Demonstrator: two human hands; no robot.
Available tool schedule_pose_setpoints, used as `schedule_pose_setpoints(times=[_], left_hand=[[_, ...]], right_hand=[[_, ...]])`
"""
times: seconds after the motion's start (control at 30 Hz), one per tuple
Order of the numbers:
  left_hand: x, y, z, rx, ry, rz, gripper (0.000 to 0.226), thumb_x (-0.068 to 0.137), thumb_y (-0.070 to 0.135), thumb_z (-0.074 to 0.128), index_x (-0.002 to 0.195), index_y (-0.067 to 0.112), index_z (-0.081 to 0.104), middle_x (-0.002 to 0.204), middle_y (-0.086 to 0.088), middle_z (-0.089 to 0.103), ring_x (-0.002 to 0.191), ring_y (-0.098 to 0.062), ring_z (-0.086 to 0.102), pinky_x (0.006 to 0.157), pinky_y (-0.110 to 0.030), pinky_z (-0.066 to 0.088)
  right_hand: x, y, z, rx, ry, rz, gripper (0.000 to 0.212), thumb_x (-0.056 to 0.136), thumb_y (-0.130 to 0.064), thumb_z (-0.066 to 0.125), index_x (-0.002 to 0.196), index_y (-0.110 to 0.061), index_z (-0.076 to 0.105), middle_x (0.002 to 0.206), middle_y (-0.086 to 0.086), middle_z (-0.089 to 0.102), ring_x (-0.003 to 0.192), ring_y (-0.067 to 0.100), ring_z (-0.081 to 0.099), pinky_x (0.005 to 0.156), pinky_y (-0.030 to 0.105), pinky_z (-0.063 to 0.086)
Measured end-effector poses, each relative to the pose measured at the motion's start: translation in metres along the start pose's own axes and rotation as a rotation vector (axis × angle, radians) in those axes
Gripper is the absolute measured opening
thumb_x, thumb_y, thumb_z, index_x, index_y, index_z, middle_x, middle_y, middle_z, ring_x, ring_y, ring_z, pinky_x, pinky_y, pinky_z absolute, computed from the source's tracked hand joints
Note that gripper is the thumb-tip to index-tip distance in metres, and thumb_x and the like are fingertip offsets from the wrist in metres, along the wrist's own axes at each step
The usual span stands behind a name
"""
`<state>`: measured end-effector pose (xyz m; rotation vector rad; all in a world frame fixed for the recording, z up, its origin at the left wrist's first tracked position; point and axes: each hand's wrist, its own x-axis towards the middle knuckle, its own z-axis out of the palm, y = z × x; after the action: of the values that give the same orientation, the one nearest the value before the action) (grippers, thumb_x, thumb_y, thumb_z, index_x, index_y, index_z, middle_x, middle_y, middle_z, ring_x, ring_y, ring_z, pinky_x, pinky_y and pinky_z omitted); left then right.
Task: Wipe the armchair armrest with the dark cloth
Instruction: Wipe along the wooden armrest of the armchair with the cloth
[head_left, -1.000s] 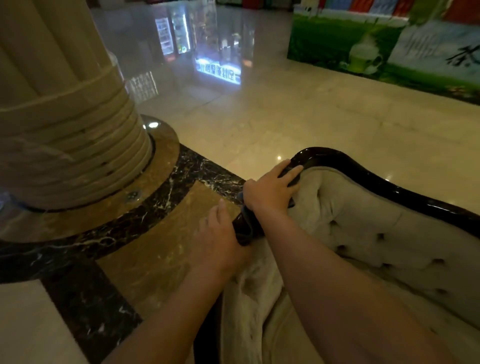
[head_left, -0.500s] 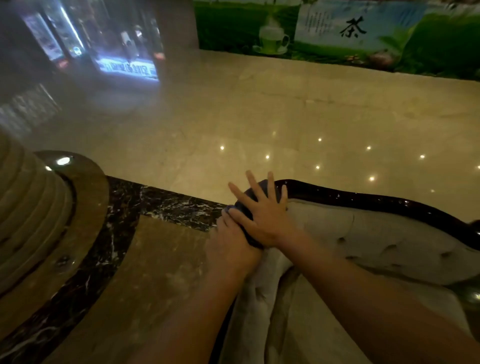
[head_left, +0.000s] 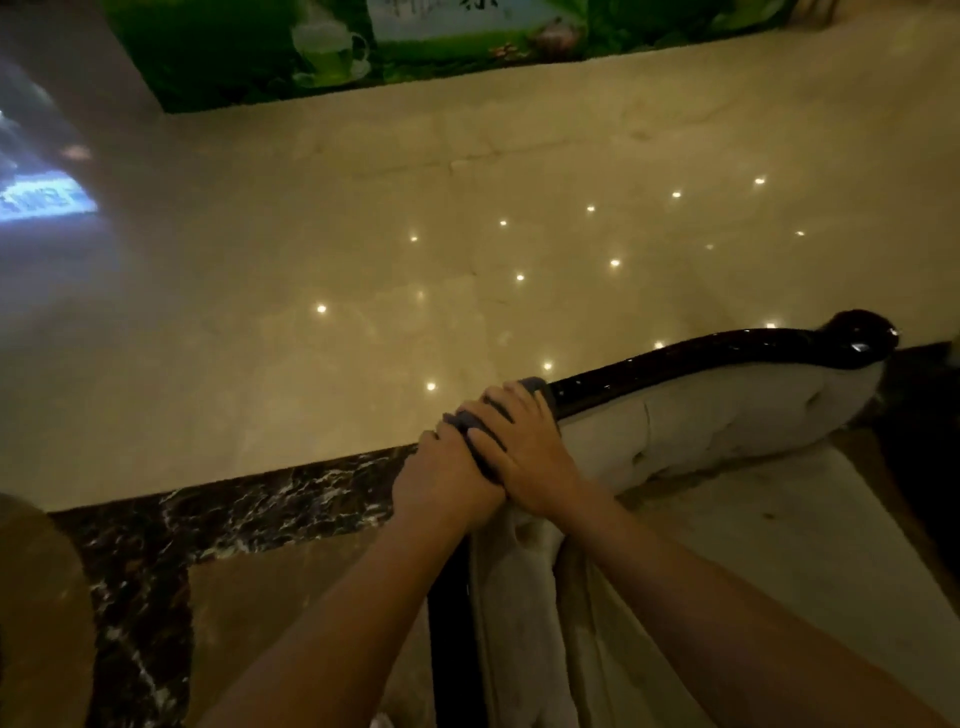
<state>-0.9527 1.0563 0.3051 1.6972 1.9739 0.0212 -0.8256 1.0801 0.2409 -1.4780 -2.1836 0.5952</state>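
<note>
Head view, the only one: both hands have come off the bend of the armrest and now sit higher on its glossy dark rail, the right hand flat over the dark cloth, the left hand closed on the cloth's near end, the two touching. Half a second ago the right fingers were splayed; now they curl onto the cloth, whose edge peeks out at 12 o'clock of the knuckles. Judging by this, the bend is wiped, and the rail running toward 2 o'clock, up to the scroll knob, remains.

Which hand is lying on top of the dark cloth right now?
The right hand: it lies over the dark cloth on the glossy armrest rail. The left hand grips beside it, on the floor side.
</note>
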Motion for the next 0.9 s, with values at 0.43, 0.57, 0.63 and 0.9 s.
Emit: schedule_pose_setpoints(times=[0.43, 0.57, 0.63, 0.9], left_hand=[[0.117, 0.047, 0.026, 0.204, -0.364, 0.379, 0.069, 0.081, 0.048, 0.061, 0.136, 0.011, 0.044, 0.122, -0.01, 0.059, 0.106, -0.027, 0.062, 0.09, -0.039, 0.054], [0.132, 0.059, 0.034, 0.225, -0.388, 0.372, 0.064, 0.079, 0.048, 0.062, 0.129, 0.014, 0.04, 0.095, -0.001, 0.05, 0.086, -0.021, 0.055, 0.071, -0.033, 0.043], [0.147, 0.07, 0.046, 0.316, -0.415, 0.405, 0.07, 0.081, 0.045, 0.061, 0.137, 0.013, 0.035, 0.109, -0.006, 0.057, 0.099, -0.025, 0.06, 0.075, -0.036, 0.045], [0.211, 0.152, 0.093, 0.307, -0.505, 0.568, 0.093, 0.08, 0.06, 0.056, 0.152, 0.014, 0.019, 0.143, -0.012, 0.049, 0.122, -0.031, 0.058, 0.094, -0.043, 0.05]], right_hand=[[0.031, 0.092, -0.004, -0.021, 0.02, 0.424, 0.052, 0.102, -0.052, 0.027, 0.141, -0.03, 0.053, 0.155, 0.004, 0.04, 0.152, 0.026, 0.012, 0.122, 0.049, 0.001], [0.033, 0.125, -0.018, -0.197, 0.021, 0.449, 0.063, 0.099, -0.057, 0.017, 0.142, -0.026, 0.051, 0.157, 0.005, 0.038, 0.153, 0.026, 0.01, 0.123, 0.047, 0.0], [0.042, 0.155, -0.027, -0.305, 0.032, 0.559, 0.06, 0.101, -0.055, 0.019, 0.141, -0.025, 0.053, 0.157, 0.006, 0.038, 0.153, 0.027, 0.009, 0.124, 0.051, 0.002], [0.051, 0.244, -0.053, -0.453, 0.226, 0.671, 0.05, 0.098, -0.051, 0.033, 0.123, -0.023, 0.066, 0.142, 0.011, 0.056, 0.147, 0.034, 0.027, 0.121, 0.058, 0.012]])
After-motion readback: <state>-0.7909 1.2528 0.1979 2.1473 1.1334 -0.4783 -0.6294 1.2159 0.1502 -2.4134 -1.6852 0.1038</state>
